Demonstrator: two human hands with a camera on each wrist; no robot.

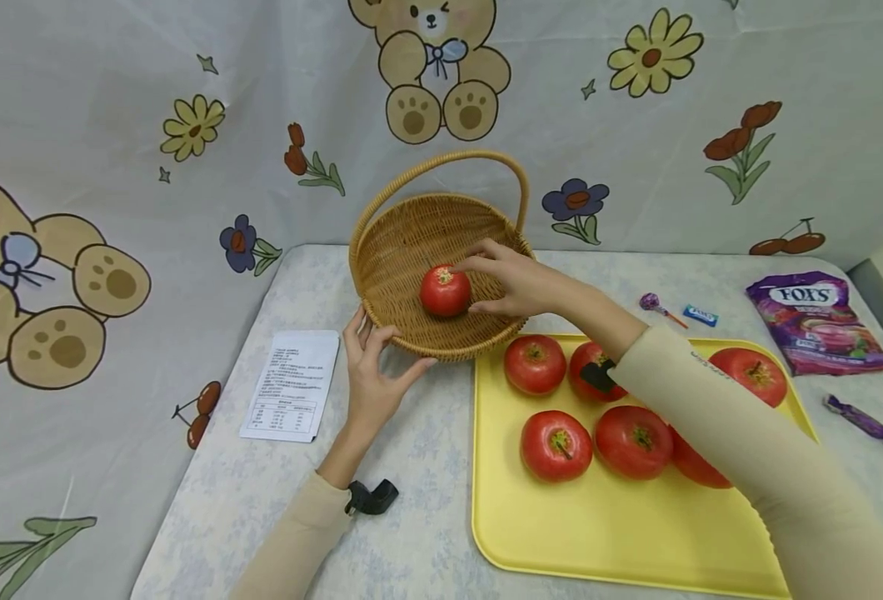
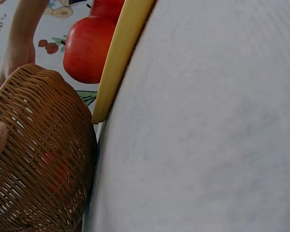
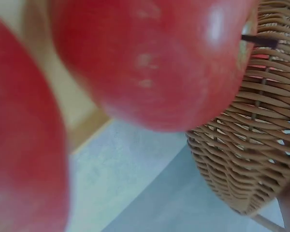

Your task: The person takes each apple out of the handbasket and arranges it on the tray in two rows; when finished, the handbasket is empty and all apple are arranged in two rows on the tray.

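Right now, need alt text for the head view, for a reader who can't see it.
A person's right hand holds a red apple inside a wicker basket, while the left hand grips the basket's near rim. Beside it, a yellow tray carries more red apples; wrapped sweets, a purple candy bag and a printed paper sheet lie on the table.

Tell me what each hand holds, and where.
Right hand holds the apple by its side, inside the basket. Left hand grips the basket's front rim.
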